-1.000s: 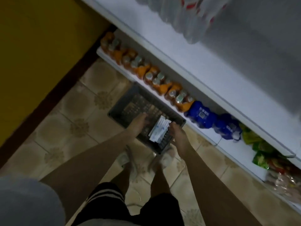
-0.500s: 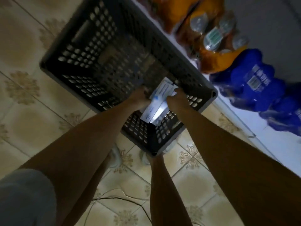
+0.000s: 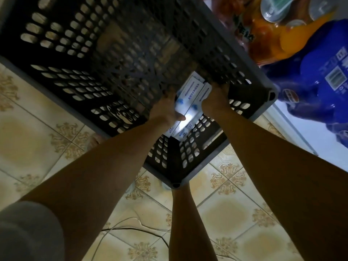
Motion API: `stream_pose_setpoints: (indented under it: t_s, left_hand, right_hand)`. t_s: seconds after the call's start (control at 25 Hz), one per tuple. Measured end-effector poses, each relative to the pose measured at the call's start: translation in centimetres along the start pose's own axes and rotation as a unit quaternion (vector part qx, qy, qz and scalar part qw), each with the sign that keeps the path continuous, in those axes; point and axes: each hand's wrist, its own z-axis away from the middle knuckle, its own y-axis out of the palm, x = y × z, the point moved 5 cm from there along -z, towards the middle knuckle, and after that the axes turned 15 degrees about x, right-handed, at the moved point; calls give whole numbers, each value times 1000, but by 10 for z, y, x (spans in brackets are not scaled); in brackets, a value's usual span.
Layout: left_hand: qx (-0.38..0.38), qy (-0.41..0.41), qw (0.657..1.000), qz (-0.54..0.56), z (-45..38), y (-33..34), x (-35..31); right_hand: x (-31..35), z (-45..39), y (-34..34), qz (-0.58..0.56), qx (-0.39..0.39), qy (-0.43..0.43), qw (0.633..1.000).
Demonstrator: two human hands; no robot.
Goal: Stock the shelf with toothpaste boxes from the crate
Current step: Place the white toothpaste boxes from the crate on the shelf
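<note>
View now much closer over crate; shelf out of sight except low edge. Left hand and right hand deeper inside, pressed tighter on toothpaste boxes.

Patterned tiled floor, cracked near feet; dark perforated crate standing directly on it.

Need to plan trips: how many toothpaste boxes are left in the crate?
At least 2 toothpaste boxes, side by side at the crate's near corner, pressed between the left hand and right hand. More may be hidden beneath.
</note>
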Motion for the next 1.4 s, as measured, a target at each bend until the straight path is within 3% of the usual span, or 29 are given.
stream_pose_setpoints:
  t_s: [0.32, 0.4, 0.52, 0.76, 0.88, 1.0, 1.16, 1.4]
  left_hand:
    - [47, 8, 998, -31, 6, -9, 13]
    - [74, 0, 995, 71, 7, -16, 24]
    - [140, -8, 959, 244, 11, -26, 35]
    - [243, -16, 906, 347, 16, -16, 40]
    - [222, -25, 911, 346, 8, -5, 40]
    - [197, -7, 924, 328, 1, -7, 42]
    - [249, -2, 901, 355, 2, -9, 44]
    - [272, 27, 852, 448, 12, -15, 36]
  right_hand:
    - [0, 18, 7, -200, 82, 49, 975]
    - [3, 19, 12, -247, 88, 32, 964]
    - [13, 21, 20, -341, 112, 10, 933]
    - [26, 20, 43, -345, 132, -10, 929]
    - [19, 18, 64, -348, 85, -4, 934]
    - [9, 14, 80, -436, 42, 10, 899]
    - [2, 8, 93, -447, 55, 39, 892]
    - [-12, 13, 101, -518, -29, 22, 855]
